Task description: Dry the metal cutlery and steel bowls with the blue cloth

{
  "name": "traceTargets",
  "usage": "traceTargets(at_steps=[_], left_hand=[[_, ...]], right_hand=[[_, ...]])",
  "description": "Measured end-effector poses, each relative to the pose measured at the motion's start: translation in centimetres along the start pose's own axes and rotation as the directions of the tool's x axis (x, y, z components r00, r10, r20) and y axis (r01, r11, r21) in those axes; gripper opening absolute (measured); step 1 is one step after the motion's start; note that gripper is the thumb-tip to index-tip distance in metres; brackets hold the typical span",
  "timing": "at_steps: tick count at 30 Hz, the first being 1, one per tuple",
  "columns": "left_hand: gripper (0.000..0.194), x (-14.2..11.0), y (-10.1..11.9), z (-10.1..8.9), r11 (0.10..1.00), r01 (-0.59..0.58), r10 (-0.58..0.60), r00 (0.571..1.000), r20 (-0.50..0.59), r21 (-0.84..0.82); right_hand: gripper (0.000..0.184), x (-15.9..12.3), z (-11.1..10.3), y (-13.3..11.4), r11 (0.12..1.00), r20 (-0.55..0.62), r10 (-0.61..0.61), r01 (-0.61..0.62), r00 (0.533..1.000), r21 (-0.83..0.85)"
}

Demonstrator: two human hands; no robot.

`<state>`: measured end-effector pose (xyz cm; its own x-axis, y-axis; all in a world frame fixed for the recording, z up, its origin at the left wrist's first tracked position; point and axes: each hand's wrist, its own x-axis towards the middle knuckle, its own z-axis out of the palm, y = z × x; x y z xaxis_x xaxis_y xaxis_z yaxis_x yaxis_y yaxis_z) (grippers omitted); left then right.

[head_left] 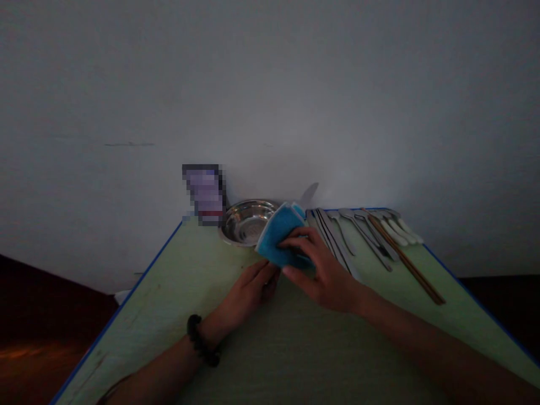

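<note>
A blue cloth (276, 233) with a pale edge is gripped in my right hand (323, 270), its fingers bent over the folds. Above the cloth sticks out the grey, rounded blade of a table knife (310, 193), tilted up to the right. The cloth wraps around its middle. My left hand (255, 284) is closed just below the cloth, in line with the blade; the handle is hidden by the fingers and the cloth. Just behind both hands a shiny metal bowl (248, 225) stands on the table, partly covered by the cloth.
Right of my hands lie several metal knives (335, 239), spoons (365, 239), brown chopsticks (405, 259) and white-handled utensils (396, 229). A blurred-out upright object (206, 194) stands left of the bowl. The pale green table (169, 287) has blue edges and meets a wall (270, 101).
</note>
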<state>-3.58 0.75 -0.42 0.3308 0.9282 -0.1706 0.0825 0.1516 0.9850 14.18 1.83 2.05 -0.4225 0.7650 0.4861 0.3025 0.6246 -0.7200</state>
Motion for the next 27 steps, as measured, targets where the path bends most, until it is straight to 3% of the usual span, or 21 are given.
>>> traceTargets(at_steps=[3,4,6,8,10,14,18,23,25,27], left_hand=[[0.032,-0.4,0.4,0.2,0.995,-0.002,-0.001,1.0,0.031,0.101],[0.031,-0.5,0.5,0.2,0.991,-0.01,0.002,0.998,0.058,0.135],[0.029,-0.7,0.7,0.3,0.981,-0.043,0.02,0.993,0.12,0.189],[0.027,-0.7,0.8,0.4,0.971,-0.075,0.041,0.987,0.153,0.227],[0.025,-0.7,0.8,0.5,0.96,-0.092,0.054,0.988,0.146,0.265],[0.023,-0.6,0.7,0.6,0.951,-0.092,0.061,0.992,0.113,0.296],[0.026,-0.5,0.7,0.6,0.975,-0.044,0.021,0.994,0.105,0.217],[0.034,-0.2,0.5,0.2,0.997,-0.046,0.046,0.999,0.005,0.063],[0.034,-0.1,0.3,0.0,0.996,-0.077,0.076,0.997,-0.03,-0.039],[0.035,0.0,0.2,-0.2,0.987,-0.099,0.091,0.994,-0.068,-0.123]], right_hand=[[0.011,-0.5,1.5,0.6,0.965,-0.086,0.133,-0.109,0.987,0.239],[0.011,-0.6,2.0,1.0,0.909,-0.123,0.241,-0.179,0.963,0.377],[0.018,-0.7,2.9,1.8,0.746,-0.161,0.468,-0.292,0.869,0.598],[0.025,-0.7,3.6,2.3,0.598,-0.118,0.578,-0.321,0.807,0.735],[0.027,-0.8,3.9,2.4,0.538,-0.055,0.597,-0.349,0.8,0.767],[0.024,-1.0,3.7,1.6,0.582,0.018,0.595,-0.446,0.804,0.68],[0.027,-0.8,3.3,1.6,0.472,0.008,0.625,-0.386,0.781,0.792],[0.028,0.6,1.9,1.8,0.329,-0.027,0.63,-0.235,0.776,0.914],[0.019,1.1,0.8,1.5,0.171,-0.004,0.662,-0.146,0.75,0.975],[0.017,1.2,0.1,1.2,0.078,0.035,0.685,-0.121,0.727,0.99]])
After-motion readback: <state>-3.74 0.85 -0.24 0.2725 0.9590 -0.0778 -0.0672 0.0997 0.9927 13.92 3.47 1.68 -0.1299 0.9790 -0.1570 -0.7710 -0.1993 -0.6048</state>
